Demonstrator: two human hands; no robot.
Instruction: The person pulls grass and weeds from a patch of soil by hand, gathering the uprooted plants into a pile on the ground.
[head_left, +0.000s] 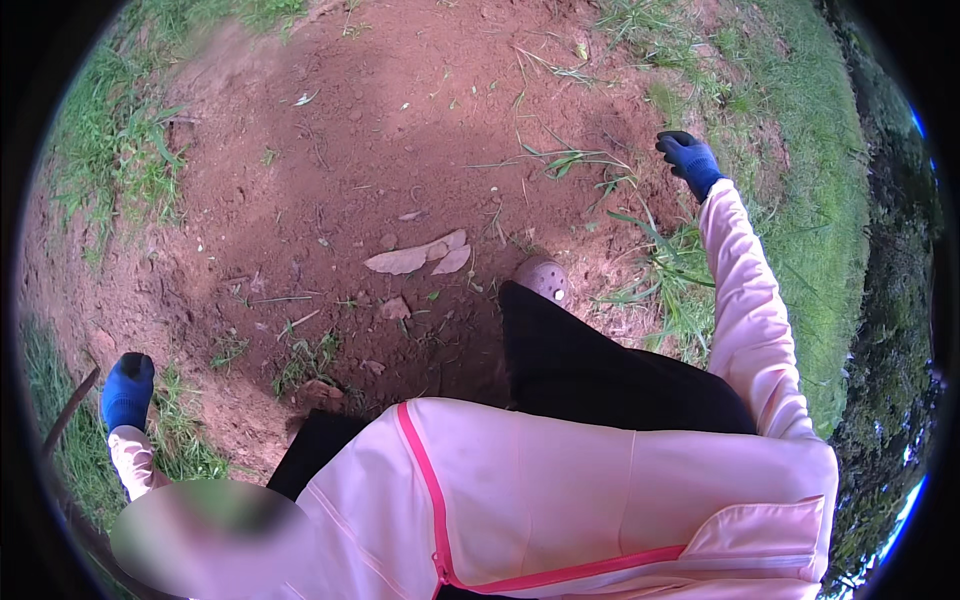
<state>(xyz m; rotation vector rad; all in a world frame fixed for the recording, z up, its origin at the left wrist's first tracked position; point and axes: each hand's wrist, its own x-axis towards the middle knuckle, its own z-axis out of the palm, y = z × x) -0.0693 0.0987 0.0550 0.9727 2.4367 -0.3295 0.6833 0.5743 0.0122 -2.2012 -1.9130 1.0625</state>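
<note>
My right hand (688, 159), in a blue glove with dark fingers, is held out at the upper right over reddish soil. Its fingers are loosely bent and apart, and nothing shows between them. At the lower left is my left hand (127, 394), gloved the same way. Its fingers are mostly hidden, so its grip cannot be told. A dark, thin curved shaft (71, 409) lies just left of that hand, with a gap visible between them. Pulled grass stalks (574, 156) rest on the soil left of my right hand.
Bare reddish soil (315, 180) lies ahead, with dry leaves (409, 259) and small weeds (311, 360). A clog shoe (541, 279) shows at my foot. Grass (817, 225) runs along the right, and more weeds (142, 142) grow at the upper left.
</note>
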